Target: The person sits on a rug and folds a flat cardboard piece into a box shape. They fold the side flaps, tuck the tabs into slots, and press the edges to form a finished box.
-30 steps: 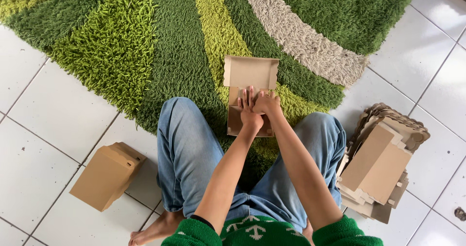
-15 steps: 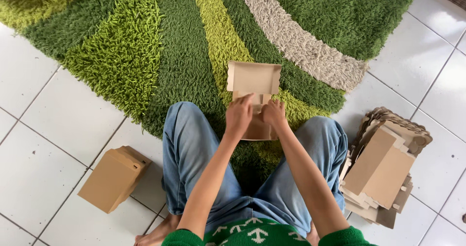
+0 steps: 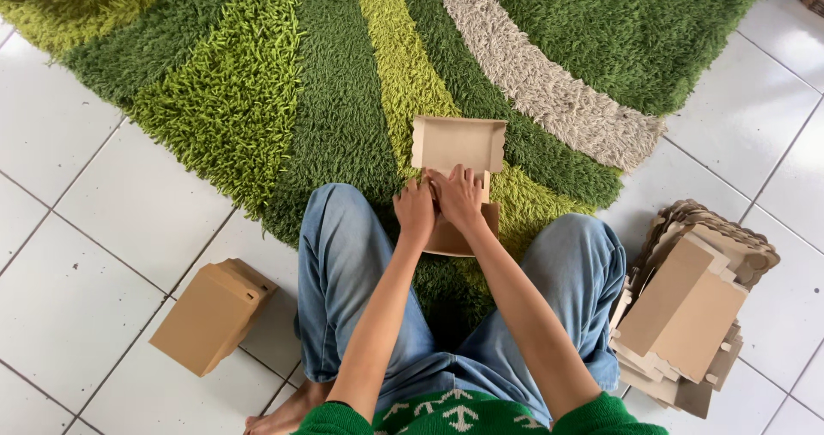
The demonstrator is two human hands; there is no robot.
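i'm gripping the half-folded cardboard box [image 3: 457,190] with my left hand [image 3: 415,212] and right hand [image 3: 459,196], lid flap open at twelve o'clock (one finished box [image 3: 212,315] at eight, flat blanks [image 3: 691,310] at four).

Matt brown cardboard box [image 3: 457,156], shaggy green pile rug [image 3: 283,100], glossy white floor tiles [image 3: 94,255].

A person sits on a green rug [image 3: 257,100] and white tiles [image 3: 86,255], knees apart in jeans. The left hand [image 3: 415,209] and right hand [image 3: 460,197] press together on a brown cardboard box [image 3: 457,164] with its flap raised. A folded box [image 3: 212,315] lies left; a stack of flat blanks [image 3: 691,306] sits right.
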